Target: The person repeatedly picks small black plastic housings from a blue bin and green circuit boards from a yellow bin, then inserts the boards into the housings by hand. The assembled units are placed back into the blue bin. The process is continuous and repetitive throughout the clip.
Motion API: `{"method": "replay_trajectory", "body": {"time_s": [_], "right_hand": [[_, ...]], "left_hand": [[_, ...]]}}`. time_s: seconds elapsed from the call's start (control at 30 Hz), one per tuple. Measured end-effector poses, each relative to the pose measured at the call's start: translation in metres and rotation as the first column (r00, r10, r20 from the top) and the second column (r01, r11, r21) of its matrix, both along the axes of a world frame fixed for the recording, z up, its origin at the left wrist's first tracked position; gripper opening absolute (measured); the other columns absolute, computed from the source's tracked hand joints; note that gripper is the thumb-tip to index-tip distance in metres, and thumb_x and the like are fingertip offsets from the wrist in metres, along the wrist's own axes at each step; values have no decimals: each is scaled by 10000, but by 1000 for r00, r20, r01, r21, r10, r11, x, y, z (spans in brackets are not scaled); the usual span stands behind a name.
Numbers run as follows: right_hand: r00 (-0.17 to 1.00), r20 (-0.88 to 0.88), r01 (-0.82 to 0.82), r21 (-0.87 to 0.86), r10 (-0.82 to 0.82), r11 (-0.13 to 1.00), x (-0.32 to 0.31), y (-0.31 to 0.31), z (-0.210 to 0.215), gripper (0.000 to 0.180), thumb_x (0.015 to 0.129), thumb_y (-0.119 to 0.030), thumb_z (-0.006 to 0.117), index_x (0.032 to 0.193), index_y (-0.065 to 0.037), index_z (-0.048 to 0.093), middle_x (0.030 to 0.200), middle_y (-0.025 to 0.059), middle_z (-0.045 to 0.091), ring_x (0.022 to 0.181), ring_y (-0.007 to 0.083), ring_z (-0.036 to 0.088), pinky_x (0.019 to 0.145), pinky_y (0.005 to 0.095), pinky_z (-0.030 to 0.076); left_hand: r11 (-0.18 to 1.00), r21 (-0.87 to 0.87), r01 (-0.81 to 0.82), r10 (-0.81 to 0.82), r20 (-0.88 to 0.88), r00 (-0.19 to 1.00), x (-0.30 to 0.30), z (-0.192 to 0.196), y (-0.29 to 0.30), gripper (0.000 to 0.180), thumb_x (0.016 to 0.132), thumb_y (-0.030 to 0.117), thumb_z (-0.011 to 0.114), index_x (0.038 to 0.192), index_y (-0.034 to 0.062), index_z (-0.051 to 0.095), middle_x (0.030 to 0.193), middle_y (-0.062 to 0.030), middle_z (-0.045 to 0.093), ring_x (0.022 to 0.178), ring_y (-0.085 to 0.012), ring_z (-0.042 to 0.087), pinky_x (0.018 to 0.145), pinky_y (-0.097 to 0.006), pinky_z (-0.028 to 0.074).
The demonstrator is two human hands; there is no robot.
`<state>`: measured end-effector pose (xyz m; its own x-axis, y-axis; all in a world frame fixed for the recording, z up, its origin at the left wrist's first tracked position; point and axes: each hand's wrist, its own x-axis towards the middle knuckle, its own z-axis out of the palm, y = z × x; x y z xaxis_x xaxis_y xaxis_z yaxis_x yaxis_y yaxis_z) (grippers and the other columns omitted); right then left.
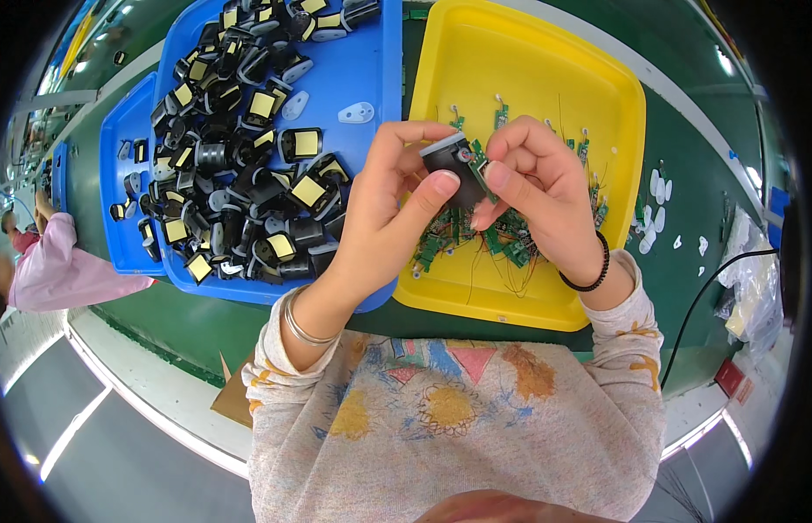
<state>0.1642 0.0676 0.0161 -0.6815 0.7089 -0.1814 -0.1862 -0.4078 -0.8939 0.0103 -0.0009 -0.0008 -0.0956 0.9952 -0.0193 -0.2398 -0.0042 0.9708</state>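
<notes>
Your left hand [397, 187] is curled closed around the small black housing [445, 161], thumb across its near face and fingertips on its top, and you hold it in the air above the near left part of the yellow tray [615, 96], just over the heap of loose boards. Your right hand [532, 179] is pinched shut on a little green circuit board [477, 161], pressing it against the right side of the housing. Steady the housing with your left thumb and let the right fingers do the seating; judged from this angle the board sits slightly tilted, so square it to the opening before you push. Grip the board by its edges, not on its components, and mind the thin wires trailing from the boards in the pile of circuit boards [476, 240] below, which could snag. The blue tray [362, 70] at your left holds the other black parts [240, 166], well within reach.
</notes>
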Motion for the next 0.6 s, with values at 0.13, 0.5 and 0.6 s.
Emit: {"method": "replay_trajectory", "body": {"time_s": [0.13,0.5,0.6], "right_hand": [[999,6,40,-33,-40,999,-2,-2,-1,130,847,-101,556,897,-19,468,696,33,572,581,88,586,529,196,500],[998,-47,39,-37,-41,999,-6,-6,-5,145,870,-143,529,910,-34,442,651,39,573,539,93,577,500,192,482],[998,-49,47,-25,-49,999,-7,-7,-6,144,873,-145,524,913,-38,435,644,38,572,531,92,574,495,192,478]], "left_hand": [[998,27,-55,58,-133,989,1,-3,0,276,850,99,536,1089,4,437,840,-66,579,717,-91,525,639,-222,406],[985,79,-151,162,-159,974,4,-8,0,301,839,107,556,1093,-1,436,799,-79,582,649,-93,502,586,-221,395],[985,71,-155,165,-181,970,4,-8,0,311,835,110,565,1093,-2,434,778,-78,579,635,-92,499,568,-217,390]]}}
